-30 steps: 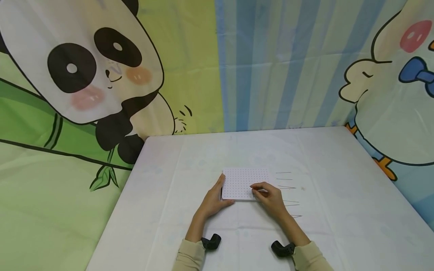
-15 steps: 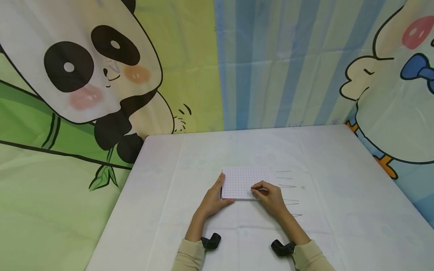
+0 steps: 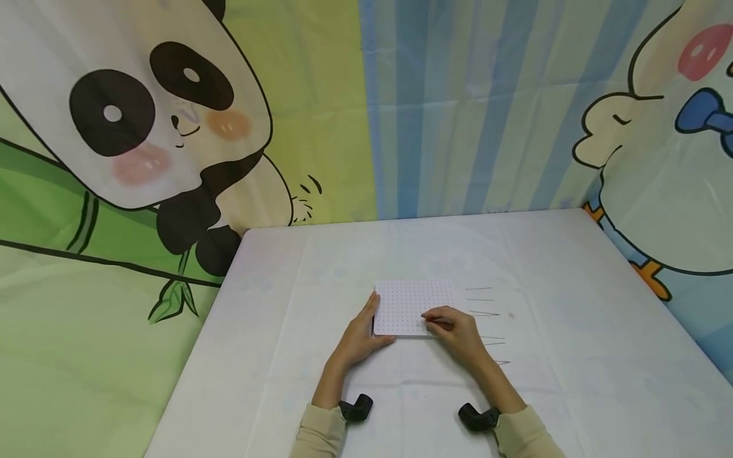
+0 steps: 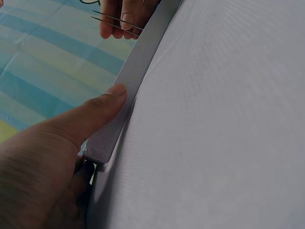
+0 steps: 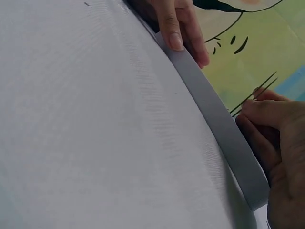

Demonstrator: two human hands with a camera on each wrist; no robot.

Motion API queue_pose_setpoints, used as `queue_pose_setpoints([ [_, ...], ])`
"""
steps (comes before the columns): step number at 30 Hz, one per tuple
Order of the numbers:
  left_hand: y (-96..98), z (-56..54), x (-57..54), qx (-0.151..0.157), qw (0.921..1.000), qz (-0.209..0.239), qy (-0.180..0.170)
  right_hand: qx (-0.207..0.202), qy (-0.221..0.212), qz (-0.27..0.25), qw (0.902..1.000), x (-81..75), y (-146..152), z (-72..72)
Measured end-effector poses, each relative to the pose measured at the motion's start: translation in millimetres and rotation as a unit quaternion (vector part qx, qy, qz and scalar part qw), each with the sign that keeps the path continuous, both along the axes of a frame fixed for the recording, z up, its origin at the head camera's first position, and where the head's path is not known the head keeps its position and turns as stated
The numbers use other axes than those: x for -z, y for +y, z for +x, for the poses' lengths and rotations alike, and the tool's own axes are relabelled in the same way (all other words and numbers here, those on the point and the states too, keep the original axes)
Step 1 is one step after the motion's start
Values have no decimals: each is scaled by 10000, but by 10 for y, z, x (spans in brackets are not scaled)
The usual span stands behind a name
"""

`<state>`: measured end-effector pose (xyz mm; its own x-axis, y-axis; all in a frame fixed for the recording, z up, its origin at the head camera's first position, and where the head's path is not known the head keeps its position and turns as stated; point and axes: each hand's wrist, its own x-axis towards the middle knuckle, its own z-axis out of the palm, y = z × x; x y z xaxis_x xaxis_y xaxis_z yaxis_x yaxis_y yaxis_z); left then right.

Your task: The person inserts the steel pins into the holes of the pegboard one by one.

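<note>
A white board dotted with rows of small holes (image 3: 403, 308) lies on the table in the head view. My left hand (image 3: 359, 334) grips its near left corner, with the thumb (image 4: 107, 102) along the front edge and the fingers along the left side. Over the right part of the board, my right hand (image 3: 455, 331) pinches two thin dark wires (image 4: 110, 19) between thumb and fingertips. Both wires (image 5: 267, 82) stand up from the board's side in the right wrist view. Whether their lower ends sit in holes is hidden, as is whether they join.
Several more thin dark wires (image 3: 480, 299) lie spread on the white table (image 3: 321, 267) right of the board, some partly behind my right hand. Black wrist devices (image 3: 356, 408) sit on both forearms. A printed cloth (image 3: 321, 114) hangs behind the table.
The right fingertips have shifted very slightly over the board. My left hand keeps its grip, and the camera view has moved a little.
</note>
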<state>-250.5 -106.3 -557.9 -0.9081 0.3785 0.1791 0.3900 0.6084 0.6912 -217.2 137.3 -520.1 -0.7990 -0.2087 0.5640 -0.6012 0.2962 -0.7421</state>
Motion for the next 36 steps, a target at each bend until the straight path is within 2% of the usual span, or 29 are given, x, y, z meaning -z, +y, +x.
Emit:
queue_pose_setpoints([
  [5,27,14,8,10,10000,8,10,-375,-741,-565,9949,-19,132,14],
  [8,25,17,6,23,10000,6,20,-460,-916,-969,9900,-1,275,-7],
  [11,21,16,3,37,10000,20,48,-440,-984,-1062,9885,-10,469,6],
  [16,25,6,-5,-3,10000,30,15,-219,-1287,-764,9885,-65,789,212],
  [21,26,3,-13,-61,9999,35,-77,-4,-1250,-303,9917,75,1007,454],
  [26,13,2,-19,-91,9999,-8,-96,175,-1229,6,9923,181,1060,635],
  [31,7,0,-18,-141,9999,-32,-76,364,-840,333,9952,209,1043,697],
  [36,25,-2,-23,-100,9999,-32,-101,732,-404,985,9916,244,1059,710],
])
